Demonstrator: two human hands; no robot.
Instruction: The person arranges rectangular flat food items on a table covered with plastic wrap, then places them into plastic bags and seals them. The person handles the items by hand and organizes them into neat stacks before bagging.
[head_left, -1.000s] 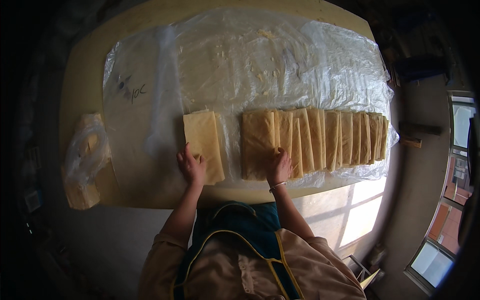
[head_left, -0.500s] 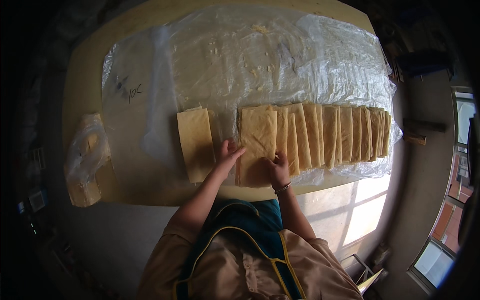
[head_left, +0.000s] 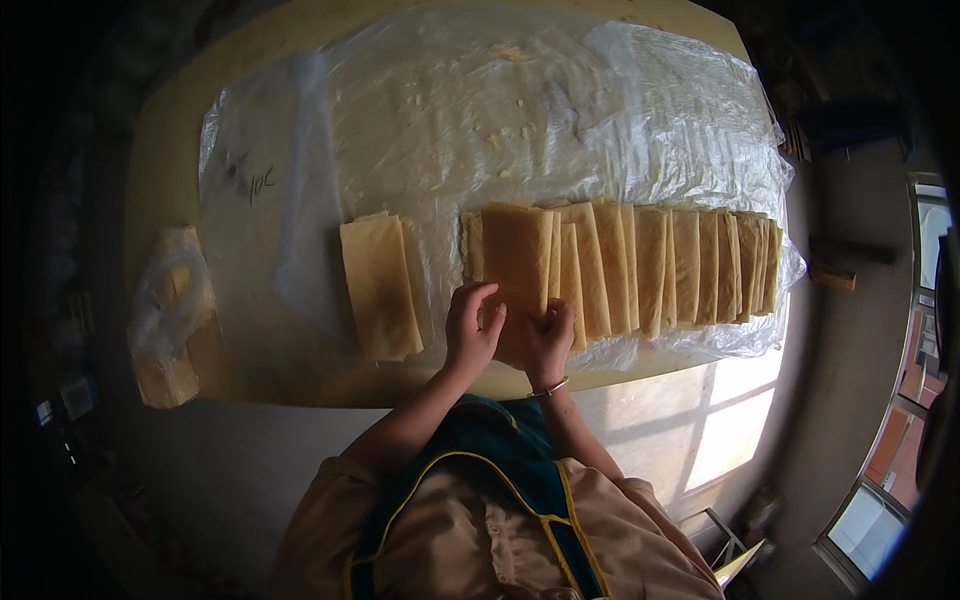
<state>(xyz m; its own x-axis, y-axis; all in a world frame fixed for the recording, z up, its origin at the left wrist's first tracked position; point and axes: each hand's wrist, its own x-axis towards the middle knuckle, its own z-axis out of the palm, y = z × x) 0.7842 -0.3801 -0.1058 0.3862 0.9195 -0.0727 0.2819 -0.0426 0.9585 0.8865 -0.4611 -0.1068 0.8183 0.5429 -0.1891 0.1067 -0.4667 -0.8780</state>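
A folded tan sheet, thin and limp, stands slightly raised over the left end of a long overlapping row of similar sheets. My right hand pinches its lower right edge between thumb and fingers; a bracelet circles that wrist. At the lower left edge, my left hand is curved, thumb and forefinger apart, touching or very near the sheet. Part of another pile shows behind its left side. Farther left lies a separate small stack of folded sheets.
Crinkled clear plastic film covers much of the tan table, with small crumbs on it. A plastic-wrapped bundle lies at the left edge. Sunlight falls on the floor at right, near a window.
The top sheet has tilted up and shifted right, uncovering pile edges at its left. My left hand's thumb and forefinger have spread; my right hand has moved slightly left and down.
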